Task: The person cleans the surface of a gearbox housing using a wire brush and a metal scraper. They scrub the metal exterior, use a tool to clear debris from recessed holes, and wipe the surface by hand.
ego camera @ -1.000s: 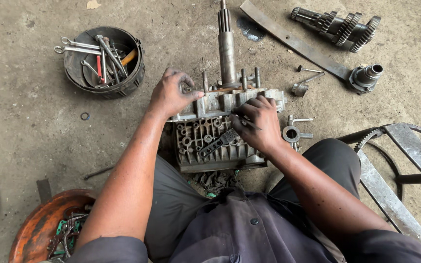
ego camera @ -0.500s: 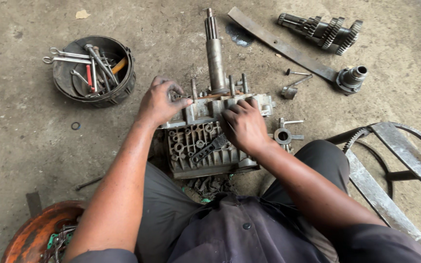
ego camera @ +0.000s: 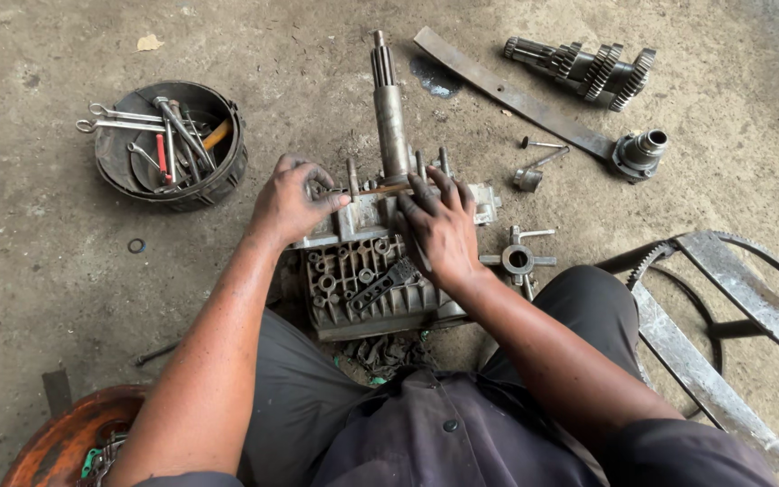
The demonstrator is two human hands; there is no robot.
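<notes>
The grey, grimy cast-metal gearbox housing [ego camera: 371, 284] sits on the concrete floor [ego camera: 38, 271] between the seated person's knees, its ribbed open face turned up and a long splined steel shaft [ego camera: 390, 117] standing out of its far end. A thin rod with a brownish tint [ego camera: 388, 189] lies crosswise over the top edge of the housing, just at the foot of the shaft. The left hand [ego camera: 292, 200] is curled over the housing's left upper corner, fingers bent and thumb pressed in at the rod's left end, so it looks to be pinching or steadying that end. The right hand [ego camera: 439, 230] lies flat and spread on the housing's right side, fingertips reaching to the rod; it presses rather than closes round anything. To my eye the work wants the rod kept square to the casting and eased along evenly, with the flat hand bearing down so the housing cannot rock on the floor. Both forearms come in low from the body, elbows out, wrists slightly bent down. A round black tub of spanners [ego camera: 170, 144] stands well off to the left, and a toothed gear cluster [ego camera: 588, 70] lies far right.
</notes>
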